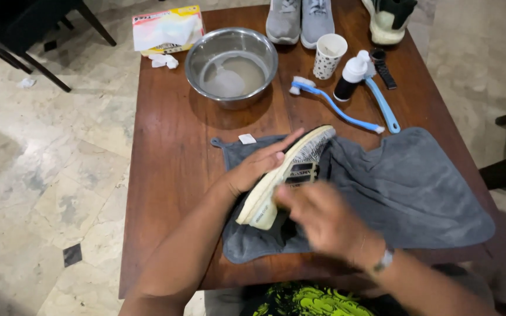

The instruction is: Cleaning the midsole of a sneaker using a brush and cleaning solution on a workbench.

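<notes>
My left hand [257,165] lies flat along the sole side of a grey knit sneaker with a cream sole [291,169], holding it on its edge over a dark grey towel [405,187] spread on the wooden table [171,146]. My right hand [323,219], blurred by motion, is against the shoe's upper side near the heel; what it holds, if anything, cannot be made out. A watch sits on that wrist.
Behind the towel stand a steel bowl of cloudy water [231,65], a blue brush [335,105], a second blue-handled tool [382,105], a pump bottle [351,75], a dotted paper cup [328,55], a grey pair of shoes [300,20], another shoe [389,19] and a tissue box [167,29].
</notes>
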